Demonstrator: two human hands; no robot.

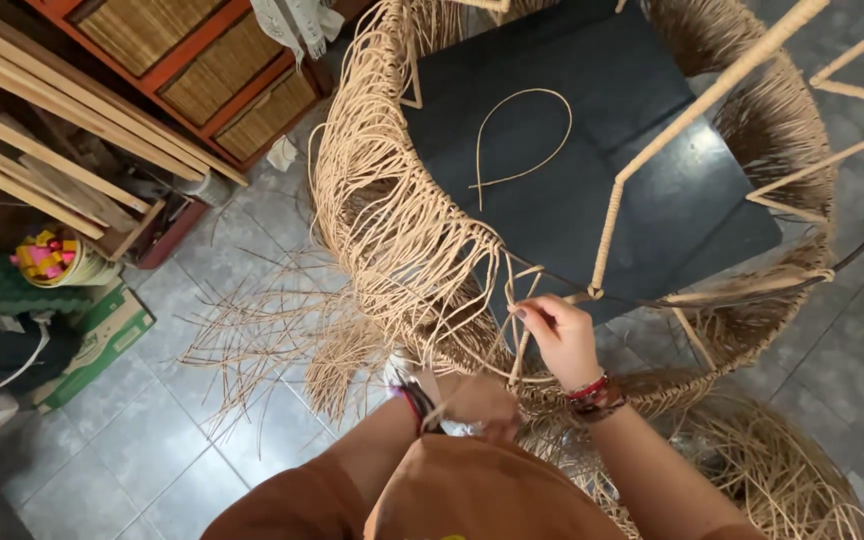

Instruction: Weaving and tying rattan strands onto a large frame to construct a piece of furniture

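My right hand (559, 335) pinches a rattan strand (515, 300) at the chair frame (652, 140); my left hand (477, 400) grips loose strands below; best kept taut, I judge.

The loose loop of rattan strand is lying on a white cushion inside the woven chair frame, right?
Not quite: the head view shows the loose loop of rattan strand lying on a dark, near-black cushion, not a white one. It does lie inside the woven chair frame.
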